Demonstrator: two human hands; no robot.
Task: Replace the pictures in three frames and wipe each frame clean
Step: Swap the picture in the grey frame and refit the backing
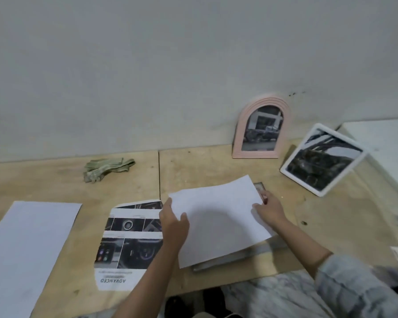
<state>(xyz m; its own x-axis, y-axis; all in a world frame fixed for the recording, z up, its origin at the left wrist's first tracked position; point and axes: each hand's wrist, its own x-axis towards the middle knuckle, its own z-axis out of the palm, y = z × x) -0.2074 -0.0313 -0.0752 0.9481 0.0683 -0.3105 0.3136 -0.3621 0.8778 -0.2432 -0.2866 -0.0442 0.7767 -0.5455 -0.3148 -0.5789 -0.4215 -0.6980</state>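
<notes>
Both hands are on the white sheet (218, 216) at the middle of the wooden table (44, 180). The left hand (174, 220) grips the sheet's left edge, thumb on top, the other fingers tucked out of sight beneath the paper. The right hand (270, 208) pinches the right edge near the far corner. The sheet is blank side up, slightly bowed, and it lies over a flat grey frame (230, 257) whose near edge peeks out below the paper. A small corner of something printed shows past the sheet's far right corner, but it is too little to tell what it is.

To the left of the left wrist lies a printed page (126, 244) with dark car-interior photos and the word ADVANCED, turned away from the viewer. Further left, another blank white sheet (28, 249) rests flat, running off the near edge of the view.

Back by the wall, a pink arched frame (260, 127) stands upright with a dark photo inside. Just right of it, a white rectangular frame (322, 159) leans tilted back, also holding a dark picture. A crumpled green cloth (106, 168) sits well apart at the far left of the table, near the wall. A light patterned sleeve (345, 278) covers the right forearm.
</notes>
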